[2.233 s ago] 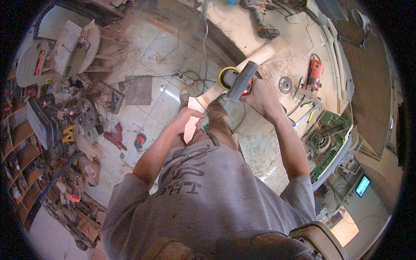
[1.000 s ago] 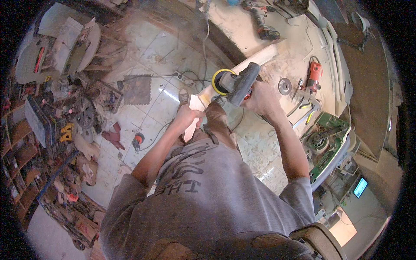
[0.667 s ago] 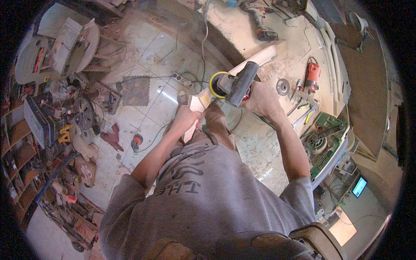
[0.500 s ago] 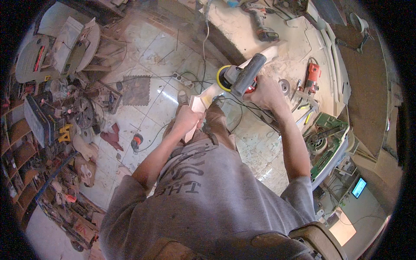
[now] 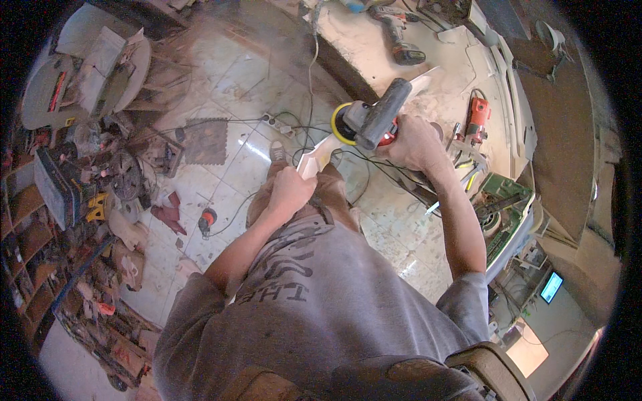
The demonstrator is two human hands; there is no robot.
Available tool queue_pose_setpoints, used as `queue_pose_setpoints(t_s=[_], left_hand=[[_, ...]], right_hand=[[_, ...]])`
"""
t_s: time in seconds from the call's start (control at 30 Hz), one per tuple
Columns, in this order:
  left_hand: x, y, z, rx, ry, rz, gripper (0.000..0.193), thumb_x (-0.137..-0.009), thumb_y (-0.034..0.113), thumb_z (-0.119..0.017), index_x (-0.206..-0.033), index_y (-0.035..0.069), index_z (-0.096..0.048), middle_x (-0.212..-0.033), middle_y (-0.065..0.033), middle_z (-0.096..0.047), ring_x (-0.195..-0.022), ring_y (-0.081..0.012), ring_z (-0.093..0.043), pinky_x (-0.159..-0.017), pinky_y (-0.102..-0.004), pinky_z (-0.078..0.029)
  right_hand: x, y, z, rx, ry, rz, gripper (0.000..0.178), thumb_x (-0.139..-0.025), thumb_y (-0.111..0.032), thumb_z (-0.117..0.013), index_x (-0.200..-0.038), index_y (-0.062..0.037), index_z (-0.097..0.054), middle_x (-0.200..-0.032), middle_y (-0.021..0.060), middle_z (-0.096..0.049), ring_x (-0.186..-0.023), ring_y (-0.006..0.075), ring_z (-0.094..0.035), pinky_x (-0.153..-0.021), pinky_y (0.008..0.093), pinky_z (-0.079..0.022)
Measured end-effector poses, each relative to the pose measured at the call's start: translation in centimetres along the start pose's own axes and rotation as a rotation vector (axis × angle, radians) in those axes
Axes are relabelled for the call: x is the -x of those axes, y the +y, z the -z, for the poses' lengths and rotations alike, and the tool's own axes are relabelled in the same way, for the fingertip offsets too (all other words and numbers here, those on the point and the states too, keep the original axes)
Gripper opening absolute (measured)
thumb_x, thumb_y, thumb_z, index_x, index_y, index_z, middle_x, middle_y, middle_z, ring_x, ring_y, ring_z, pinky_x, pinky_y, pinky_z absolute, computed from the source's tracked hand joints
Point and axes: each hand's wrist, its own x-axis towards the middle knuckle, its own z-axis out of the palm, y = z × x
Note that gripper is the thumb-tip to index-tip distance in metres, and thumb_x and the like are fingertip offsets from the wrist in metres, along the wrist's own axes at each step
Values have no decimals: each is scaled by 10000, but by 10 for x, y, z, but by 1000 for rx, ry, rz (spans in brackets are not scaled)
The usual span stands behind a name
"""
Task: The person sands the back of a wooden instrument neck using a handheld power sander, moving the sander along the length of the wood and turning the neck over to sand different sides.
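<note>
Pale wood strip (image 5: 311,162), long and narrow, slanting from near left in front of the legs to far right over the worktop (image 5: 354,47). Fingers of the left hand (image 5: 291,192) closed around its near end. In the right hand (image 5: 416,144), a sander (image 5: 388,112) with a yellow-rimmed disc (image 5: 342,124), fingers wrapped around its body; disc at the strip's middle, exact contact hard to tell. On the worktop, a drill (image 5: 404,40) far off and a red power tool (image 5: 479,119) farther right. Well to the left, a dark mat (image 5: 206,142) on the tiled floor (image 5: 234,184).
</note>
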Motion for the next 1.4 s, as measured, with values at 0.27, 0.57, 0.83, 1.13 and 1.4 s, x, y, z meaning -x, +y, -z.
queue_pose_setpoints(t_s=[0.27,0.57,0.83,1.13,1.4], left_hand=[[9,14,5,-96,36,-42,399,-834,254,-743,-788,-142,-717,-758,-368,-676,-816,-516,-721,-775,-554,-597],[13,19,4,-141,45,-70,399,-844,265,-727,-798,-131,-721,-762,-353,-685,-814,-514,-724,-775,-555,-600],[12,23,8,-130,30,-34,390,-842,257,-734,-809,-132,-722,-799,-370,-685,-852,-518,-721,-787,-553,-598],[-12,-3,14,148,-195,109,313,-851,216,-768,-799,-92,-748,-742,-200,-744,-617,-262,-742,-596,-405,-599],[-25,-18,11,525,-326,140,175,-874,87,-726,-942,-74,-738,-681,-89,-671,-528,-183,-634,-484,-346,-509]], right_hand=[[3,-8,9,10,-45,16,537,-643,-414,-832,-1016,-32,-770,-915,263,-756,-916,421,-748,-857,501,-577],[-3,-8,10,27,-37,45,468,-675,-356,-825,-1003,-28,-764,-890,237,-754,-878,403,-743,-822,477,-575],[2,1,1,-116,-7,10,477,-682,-347,-837,-1018,-15,-765,-906,254,-753,-903,412,-746,-850,481,-576],[-1,21,-15,-156,211,-135,562,-692,-397,-834,-1086,-6,-739,-972,294,-750,-959,438,-743,-871,494,-576],[4,26,-60,-120,115,-59,638,-714,-503,-843,-1084,-4,-695,-891,258,-755,-905,433,-749,-845,501,-591]])
